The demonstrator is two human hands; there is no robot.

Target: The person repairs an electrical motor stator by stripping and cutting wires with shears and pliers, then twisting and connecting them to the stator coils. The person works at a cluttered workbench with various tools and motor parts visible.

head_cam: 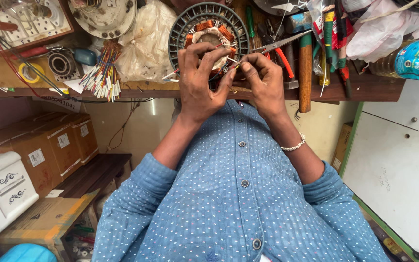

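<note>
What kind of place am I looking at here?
Most likely a small electrical repair workshop. Both hands, left and right, work thin wires at a fan-type motor stator with copper windings on a cluttered wooden bench. A bundle of coloured wires and a hammer lie nearby.

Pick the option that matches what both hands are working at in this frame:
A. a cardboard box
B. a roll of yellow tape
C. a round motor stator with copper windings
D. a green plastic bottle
C: the left hand and the right hand meet with pinched fingertips on thin wires right at the round stator, whose copper coils show inside its dark slotted ring on the workbench.
</note>
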